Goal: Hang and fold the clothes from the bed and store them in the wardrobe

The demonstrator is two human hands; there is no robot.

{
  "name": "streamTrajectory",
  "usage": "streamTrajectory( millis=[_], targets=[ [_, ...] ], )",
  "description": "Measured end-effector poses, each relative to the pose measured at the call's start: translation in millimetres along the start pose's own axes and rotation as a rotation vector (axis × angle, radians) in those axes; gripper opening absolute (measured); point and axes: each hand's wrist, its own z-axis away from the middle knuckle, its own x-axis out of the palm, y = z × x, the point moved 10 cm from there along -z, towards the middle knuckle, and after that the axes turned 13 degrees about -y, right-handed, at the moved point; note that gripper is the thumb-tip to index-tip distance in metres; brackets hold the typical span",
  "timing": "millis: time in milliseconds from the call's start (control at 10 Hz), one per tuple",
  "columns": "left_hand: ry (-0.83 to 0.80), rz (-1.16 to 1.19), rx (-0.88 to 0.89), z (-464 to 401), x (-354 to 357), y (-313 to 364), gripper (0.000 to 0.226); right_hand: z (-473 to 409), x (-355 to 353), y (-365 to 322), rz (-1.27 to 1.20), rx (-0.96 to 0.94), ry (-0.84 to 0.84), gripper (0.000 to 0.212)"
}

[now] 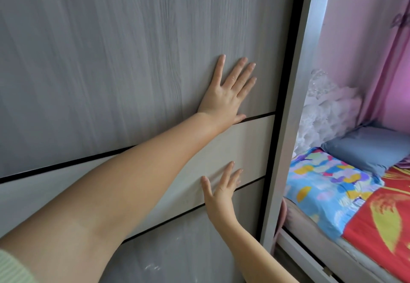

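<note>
The grey wood-grain sliding wardrobe door (124, 61), crossed by a pale cream horizontal band (250, 140) edged in thin black lines, fills most of the view and stands flush against its black edge strip (281, 96) and the light grey wardrobe side frame (297, 114); no interior of the wardrobe shows, so you are working on the door itself, and whether you are sliding it shut or open cannot be told. Your left hand (226, 96) lies flat on the upper grey panel, fingers (243, 69) straight and spread, thumb resting at the top line of the cream band, grasping nothing. Your right hand (218, 190) lies lower, palm on the door where the cream band meets the lower grey panel, its fingers (228, 171) likewise extended and released on the band. Both hands sit near the door's right edge. No garment or hanger is visible in either hand. To the right, beyond the frame, the bed (310, 247) carries a blue patterned sheet (328, 185), a red and yellow cover (381, 218) and a grey-blue pillow (368, 147); no loose clothes are seen on the part in view, which suggests the storing is largely done, though most of the bed is out of frame.
</note>
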Motion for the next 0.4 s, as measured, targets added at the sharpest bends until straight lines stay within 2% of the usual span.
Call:
streamTrajectory(
  millis=[200, 300, 400],
  targets=[
    [-0.118, 0.086, 0.031, 2.8, 1.8, -4.0, 0.084, 5.8, -8.9, -2.8, 0.048, 0.02, -0.088, 0.087],
    [-0.207, 0.411, 0.176, 25.8, -0.1, 22.7, 0.063, 17.2, -25.4, 8.1, 0.113, 0.044, -0.165, 0.077],
    [-0.292, 0.858, 0.351, 131.6, 4.1, 74.0, 0.048, 40.9, -95.4, -0.7, 0.072, -0.095, -0.036, 0.035]
  ],
)
